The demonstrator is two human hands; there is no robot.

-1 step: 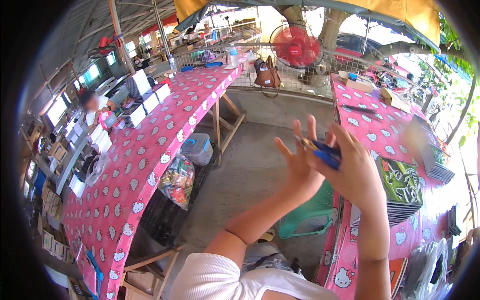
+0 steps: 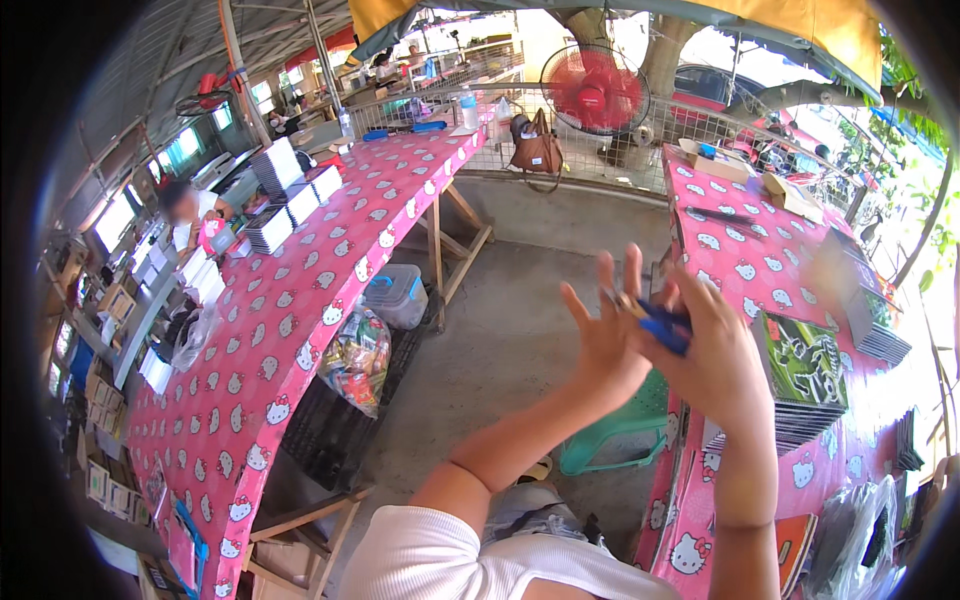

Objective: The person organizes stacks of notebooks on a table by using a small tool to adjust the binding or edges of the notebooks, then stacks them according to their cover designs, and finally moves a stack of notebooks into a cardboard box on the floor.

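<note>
Out in front of me, my left hand is raised with its fingers spread apart. My right hand is closed around a small blue-handled tool, its exact kind unclear. The tool's metal end points left and meets or overlaps the left fingers; whether it touches them I cannot tell. Part of the handle is hidden behind the right fingers. Just right of my right wrist, a stack of books with green-and-black covers lies on the pink patterned table.
A second pink table runs along the left, bearing stacks of books. Between the tables stand a green stool, a lidded plastic box and a bag of wrappers. A red fan stands at the back. One person sits far left.
Both hands have sunk slightly, with the blue-handled tool moving down along with them. The right hand's grip and the left hand's spread fingers look the same.
</note>
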